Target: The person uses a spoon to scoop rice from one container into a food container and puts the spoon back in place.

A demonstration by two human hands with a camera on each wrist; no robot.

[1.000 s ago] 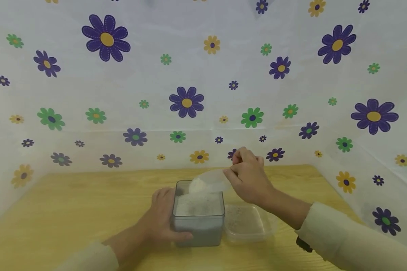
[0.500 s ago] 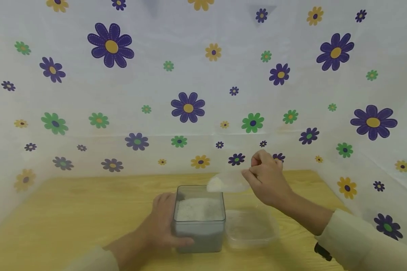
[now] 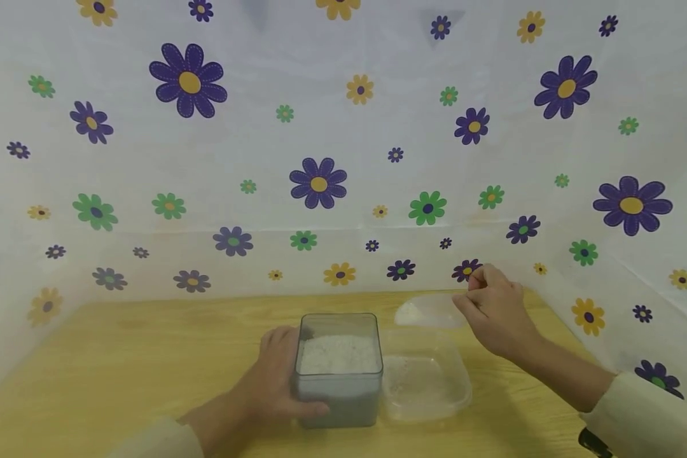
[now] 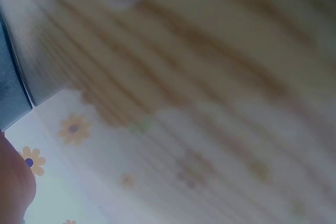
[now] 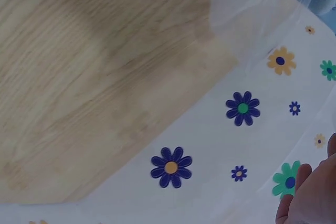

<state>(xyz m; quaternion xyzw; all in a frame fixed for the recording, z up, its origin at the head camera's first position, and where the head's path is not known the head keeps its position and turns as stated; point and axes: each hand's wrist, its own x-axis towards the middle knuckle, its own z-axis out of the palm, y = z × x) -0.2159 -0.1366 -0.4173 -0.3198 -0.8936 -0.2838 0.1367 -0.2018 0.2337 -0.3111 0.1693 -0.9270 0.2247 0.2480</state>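
pinching a translucent plastic scoop (image 3: 432,311) with white grains in its tip, the right hand (image 3: 500,316) is right of centre in the head view. a shallow clear plastic tub (image 3: 426,410) is lower right of centre. left hand (image 3: 275,375) grips a square grey-tinted plastic bin (image 3: 343,404), bottom centre, thumb across its front.

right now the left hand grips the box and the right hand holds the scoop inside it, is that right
Not quite: the scoop is outside the box, to its right, as the head view shows. The left hand does grip the box, and the right hand holds the scoop.
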